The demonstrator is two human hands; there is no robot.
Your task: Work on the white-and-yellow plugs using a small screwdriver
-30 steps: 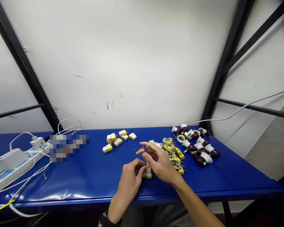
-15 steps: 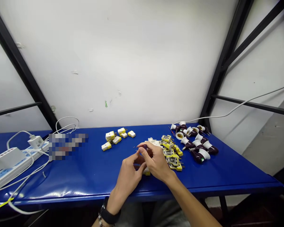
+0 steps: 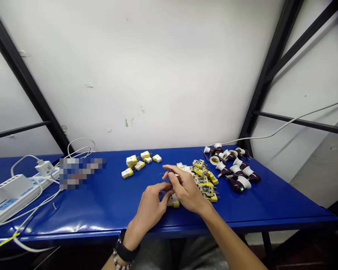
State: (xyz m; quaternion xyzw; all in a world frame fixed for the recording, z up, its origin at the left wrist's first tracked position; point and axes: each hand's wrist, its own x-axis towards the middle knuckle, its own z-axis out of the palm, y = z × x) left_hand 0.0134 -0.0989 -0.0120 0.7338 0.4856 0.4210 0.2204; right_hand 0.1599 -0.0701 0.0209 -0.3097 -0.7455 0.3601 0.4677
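Note:
My left hand [image 3: 152, 202] is closed in a pinch just above a white and yellow plug [image 3: 173, 201] on the table; what its fingertips hold is hidden. My right hand [image 3: 186, 187] bends over the same plug, with thumb and fingers closed round a slim dark tool [image 3: 170, 173] that looks like a screwdriver, mostly covered by the fingers. Beside my right hand lies a pile of opened yellow plug halves [image 3: 204, 182] with their metal insides showing. White covers [image 3: 183, 167] lie behind that hand. A few tiny screws [image 3: 161, 174] rest left of the fingertips.
Several closed white and yellow plugs [image 3: 131, 161] are grouped at the back. Dark purple lamp holders [image 3: 236, 170] with white collars fill the right, near another screwdriver [image 3: 205, 155]. Power strips [image 3: 14, 195] and white cables occupy the left of the blue table [image 3: 101, 210].
Both hands have shifted slightly, the left a little down and left. More of the plug beneath the fingers now shows. The view has moved slightly.

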